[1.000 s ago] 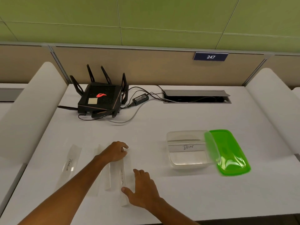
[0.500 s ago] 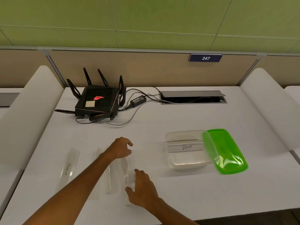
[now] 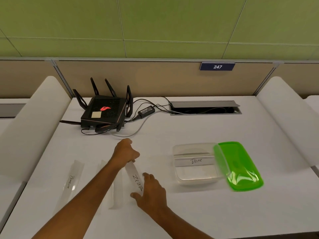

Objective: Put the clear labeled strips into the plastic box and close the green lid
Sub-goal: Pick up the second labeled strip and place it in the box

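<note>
Here, left hand: fist closed on the far end of the ZEBRA strip, forearm stretched up from the lower left.
Right hand: fingers spread, pressed flat against the strip's near end, low centre.
Plastic box: centre right on the table, BEAR strip inside.
Green lid: leaned on the box's right rim.

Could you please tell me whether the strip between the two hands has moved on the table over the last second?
Yes. The zebra strip has swung so its far end leans left, away from the plastic box, held by the left hand and right hand.
</note>
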Tool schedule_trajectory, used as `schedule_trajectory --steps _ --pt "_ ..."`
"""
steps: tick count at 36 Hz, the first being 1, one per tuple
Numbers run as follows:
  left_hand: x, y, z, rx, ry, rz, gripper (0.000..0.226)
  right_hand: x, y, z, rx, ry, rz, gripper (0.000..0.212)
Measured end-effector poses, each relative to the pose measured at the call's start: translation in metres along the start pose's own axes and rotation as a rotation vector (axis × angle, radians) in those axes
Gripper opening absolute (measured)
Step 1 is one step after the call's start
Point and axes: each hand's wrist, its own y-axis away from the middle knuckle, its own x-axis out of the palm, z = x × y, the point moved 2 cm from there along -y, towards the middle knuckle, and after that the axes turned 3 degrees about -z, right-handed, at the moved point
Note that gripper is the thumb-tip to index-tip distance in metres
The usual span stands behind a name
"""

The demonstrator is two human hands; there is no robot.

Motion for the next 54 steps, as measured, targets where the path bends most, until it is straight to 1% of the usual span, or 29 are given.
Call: schedule_trajectory --steps 3,7,10,14,18,21,23,27,30,35,39,46,54 --pt "-0.005 0.003 -0.007 -0.018 0.042 -0.036 0.08 -0.013 -0.004 0.001 -0.057 0.036 -0.048 0.082" --pt "-0.02 0.01 -0.023 -0.025 0.11 -0.107 0.076 -0.039 -0.012 0.003 -0.142 0.076 -0.111 0.078" --pt "-0.032 0.017 -0.04 -0.036 0.166 -0.148 0.073 -0.067 -0.018 0.003 -0.206 0.088 -0.162 0.077" --pt "-0.045 0.028 -0.062 0.001 0.276 -0.189 0.072 -0.111 -0.027 -0.001 -0.299 0.117 -0.228 0.073" --pt "-0.049 0.033 -0.081 0.032 0.355 -0.169 0.071 -0.15 -0.037 -0.01 -0.361 0.18 -0.281 0.07" --pt "-0.036 0.038 -0.095 0.049 0.462 -0.131 0.069 -0.177 -0.044 -0.028 -0.385 0.231 -0.296 0.069" --pt "-0.023 0.042 -0.103 0.057 0.505 -0.105 0.064 -0.192 -0.049 -0.042 -0.376 0.264 -0.298 0.069" --pt "0.013 0.05 -0.118 0.057 0.561 -0.027 0.053 -0.217 -0.056 -0.076 -0.333 0.332 -0.264 0.066" --pt "0.04 0.057 -0.126 0.079 0.53 -0.003 0.047 -0.227 -0.058 -0.102 -0.298 0.374 -0.221 0.063" --pt "0.079 0.067 -0.129 0.129 0.532 0.073 0.037 -0.232 -0.06 -0.14 -0.259 0.427 -0.171 0.065" --pt "0.102 0.075 -0.124 0.146 0.547 0.111 0.037 -0.23 -0.062 -0.162 -0.244 0.484 -0.115 0.064" --pt "0.128 0.082 -0.112 0.134 0.453 0.115 0.035 -0.223 -0.068 -0.181 -0.262 0.531 -0.016 0.062" --pt "0.146 0.082 -0.102 0.058 0.377 0.13 0.046 -0.214 -0.076 -0.19 -0.304 0.59 0.059 0.056"
